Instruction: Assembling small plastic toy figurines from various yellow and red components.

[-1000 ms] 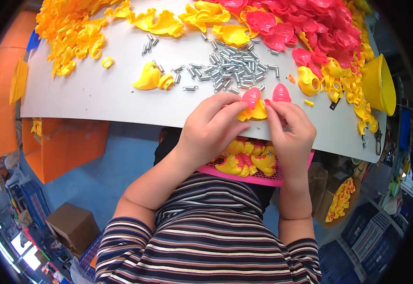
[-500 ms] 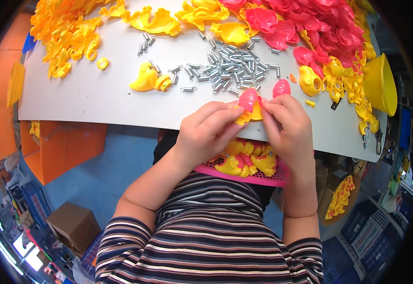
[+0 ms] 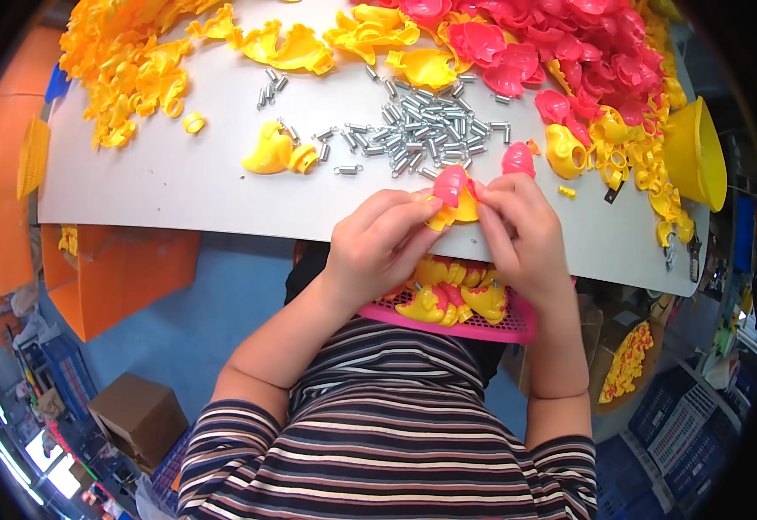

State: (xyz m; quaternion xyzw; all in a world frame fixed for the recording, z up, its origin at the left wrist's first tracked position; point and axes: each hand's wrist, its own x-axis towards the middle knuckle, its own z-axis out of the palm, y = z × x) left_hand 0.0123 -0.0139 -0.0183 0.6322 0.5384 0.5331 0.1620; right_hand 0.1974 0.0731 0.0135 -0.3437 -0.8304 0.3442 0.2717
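Pinching with thumb and fingers drawn nearly together, the left hand [image 3: 380, 232] has hold of a yellow moulded shell [image 3: 463, 211] with a glossy pink oval piece [image 3: 451, 184] at its upper left. Right hand [image 3: 524, 224]: thumb and forefinger close together, tips on a small pink bit [image 3: 472, 189] at the shell's right side; remaining fingers curled. Position of the held shell: between both hands, above the near edge of a white tabletop [image 3: 179, 204]. Just beyond: one pink ribbed oval [image 3: 518, 159], near the right hand; one heap of silver coil springs [image 3: 435, 126]. Left of the springs: one yellow hollow part [image 3: 267, 149] beside a short yellow collar [image 3: 303, 159]. Far side: yellow shells [image 3: 123, 74], heaped left; pink shells [image 3: 569, 52], heaped right. Right edge: one yellow tub [image 3: 697, 156], tilted. Below the table edge: one pink mesh basket [image 3: 517, 328], containing yellow-and-pink pieces [image 3: 426, 303].
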